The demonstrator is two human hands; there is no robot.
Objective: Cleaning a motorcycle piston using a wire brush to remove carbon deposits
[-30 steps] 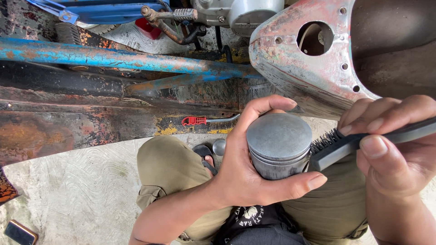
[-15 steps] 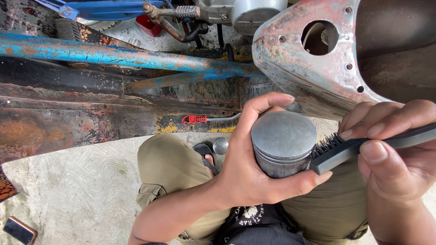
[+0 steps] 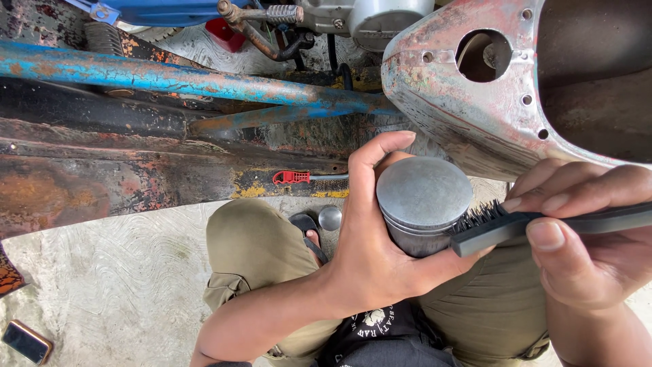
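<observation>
The left hand (image 3: 370, 255) wraps around a grey metal piston (image 3: 422, 204), fingers clenched on its side wall, thumb curled over the far side and crown facing up. The piston sits in the air above the person's lap, over the khaki trousers (image 3: 255, 248), not resting on the floor. The right hand (image 3: 584, 238) grips a black brush (image 3: 496, 228) by its handle, fingers closed round it, with the bristles pressed against the upper right side of the piston, about where the ring grooves run.

The step in hand looks to be scrubbing the piston's side wall clean. The crown already appears dull and fairly even, so the next move likely calls for turning the piston in the left hand to bring an unbrushed part of the wall under the bristles.

Beyond the knees, on the concrete floor (image 3: 122, 292), lie a red-handled tool (image 3: 292, 178) and a small round metal part (image 3: 330, 217), beneath a rusty blue frame tube (image 3: 170, 78). A phone (image 3: 26, 342) lies near the floor's lower left corner.
</observation>
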